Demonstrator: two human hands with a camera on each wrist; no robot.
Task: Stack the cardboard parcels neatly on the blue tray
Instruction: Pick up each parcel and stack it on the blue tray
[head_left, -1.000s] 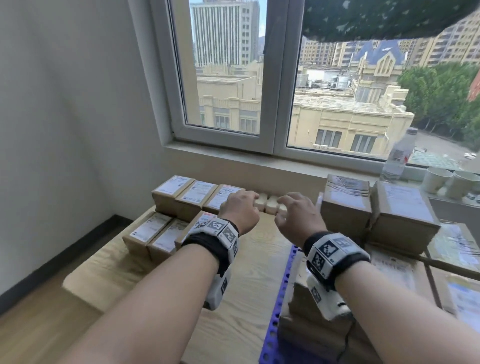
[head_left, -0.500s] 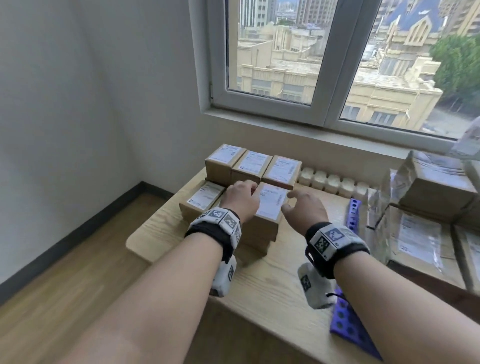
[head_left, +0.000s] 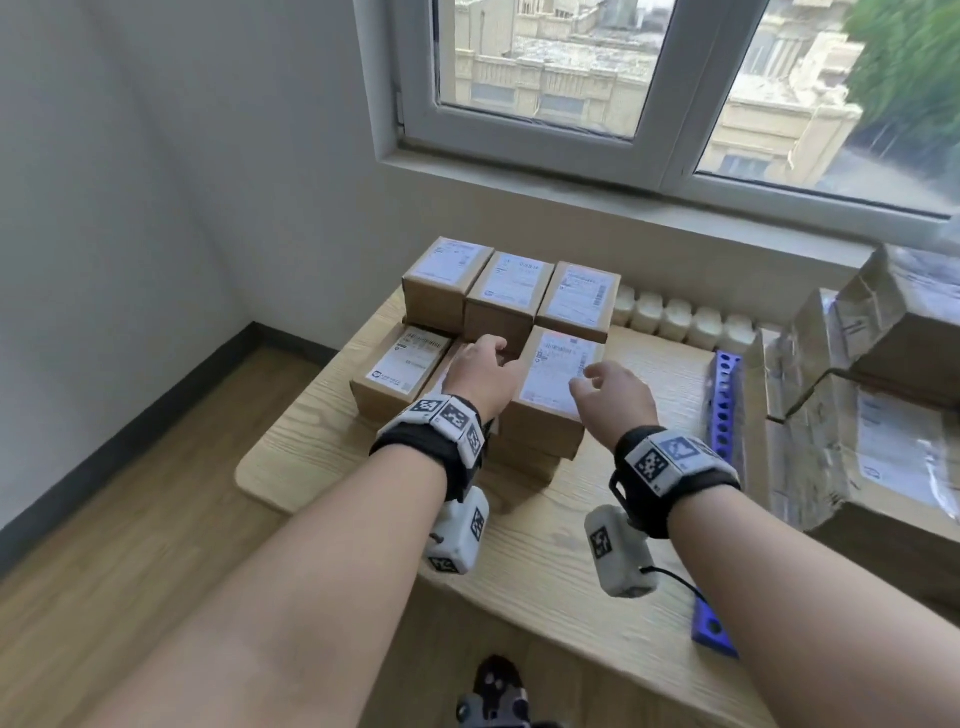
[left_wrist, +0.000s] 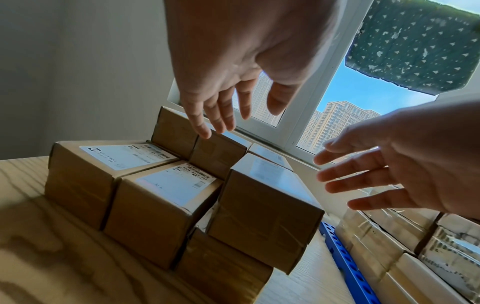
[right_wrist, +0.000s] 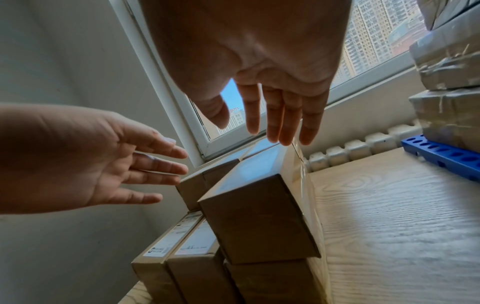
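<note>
Several small cardboard parcels (head_left: 511, 293) with white labels sit in rows at the table's left. One labelled parcel (head_left: 558, 374) (left_wrist: 265, 216) (right_wrist: 259, 216) lies on top of another in the front row. My left hand (head_left: 483, 371) (left_wrist: 233, 82) hovers at its left side with straight fingers and holds nothing. My right hand (head_left: 610, 389) (right_wrist: 259, 82) is spread over its right edge, fingertips close to the top; I cannot tell whether they touch. The blue tray (head_left: 724, 415) (right_wrist: 441, 156) lies at the right, bearing larger taped parcels (head_left: 872, 431).
A row of white bottles (head_left: 675, 319) lines the wall under the window. The wooden table (head_left: 597, 561) has a rounded front-left corner, with the floor below it. The stack on the tray rises above table height on the right.
Both hands moved left from the table's middle to the sides of the raised parcel, and their curled fingers have straightened. The view swung left and down.
</note>
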